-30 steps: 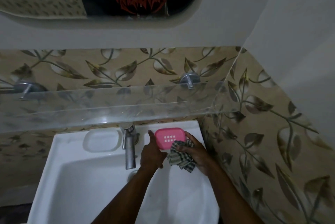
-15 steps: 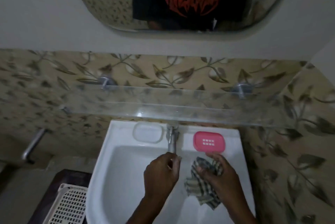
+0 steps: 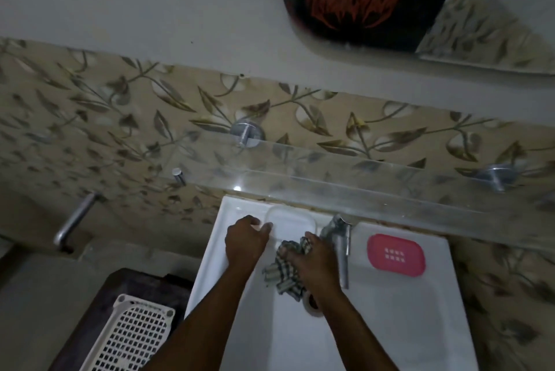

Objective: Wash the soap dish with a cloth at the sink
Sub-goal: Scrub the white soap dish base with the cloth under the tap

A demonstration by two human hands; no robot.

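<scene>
While right hand [image 3: 315, 259] grips cloth [image 3: 283, 274] over sink [image 3: 405, 325], left hand [image 3: 244, 240] touches clear dish [image 3: 292, 220].

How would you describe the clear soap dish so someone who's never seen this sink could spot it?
Start at the white sink and follow its back ledge under the glass shelf. The clear soap dish sits left of the tap, with the left hand at its edge. Unlike the pink soap dish right of the tap, it is colourless and nearly blends into the ledge.
</scene>
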